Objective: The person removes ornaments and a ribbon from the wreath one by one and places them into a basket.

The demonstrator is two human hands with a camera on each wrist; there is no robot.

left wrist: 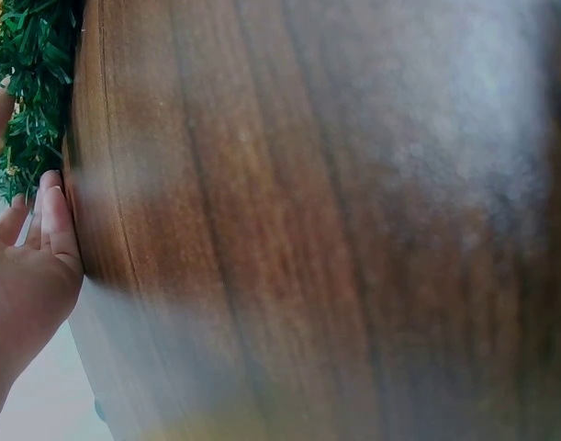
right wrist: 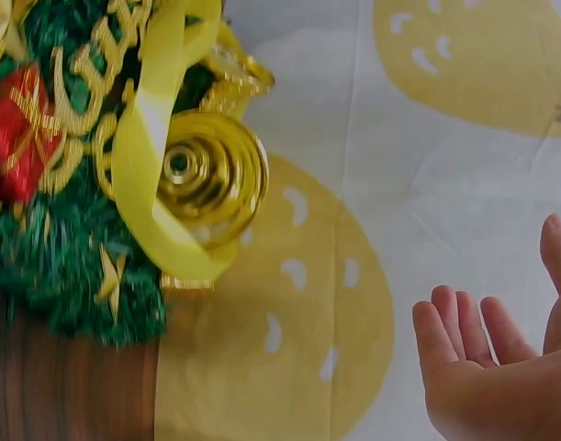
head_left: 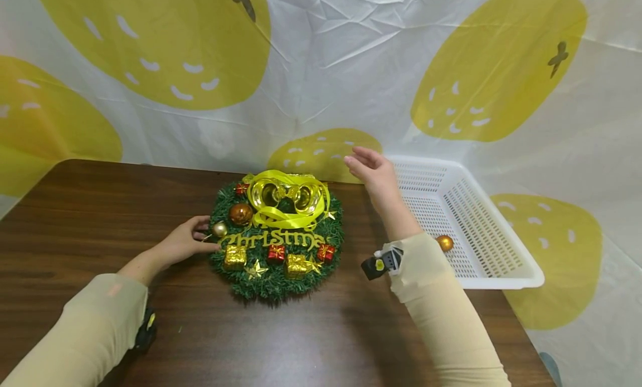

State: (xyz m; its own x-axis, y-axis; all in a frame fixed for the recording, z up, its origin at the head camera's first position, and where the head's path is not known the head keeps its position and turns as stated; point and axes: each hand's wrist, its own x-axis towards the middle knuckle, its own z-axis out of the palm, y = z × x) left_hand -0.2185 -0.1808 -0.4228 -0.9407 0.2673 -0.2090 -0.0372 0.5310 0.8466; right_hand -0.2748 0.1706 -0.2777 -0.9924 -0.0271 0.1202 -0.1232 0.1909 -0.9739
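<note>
A green Christmas wreath [head_left: 281,289] lies on the table, bearing gold lettering, small gold and red gift boxes, stars and balls. My left hand [head_left: 176,243] is at its left edge, the thumb over the greenery and the other fingers along the side. Right by those fingertips sits a small pale gold ball [head_left: 219,229]. Gold bells [head_left: 304,198] with a yellow ribbon bow [head_left: 283,217] lie across the wreath's upper part. My right hand [head_left: 379,178] is raised in the air right of the wreath, its fingers loosely bent around nothing.
A white plastic basket [head_left: 506,250] with slotted walls stands at the table's right, partly behind my right forearm. Inside it lies an orange-gold ball [head_left: 444,242]. A curtain [head_left: 321,63] with yellow fruit prints hangs behind the brown wooden table [head_left: 241,342].
</note>
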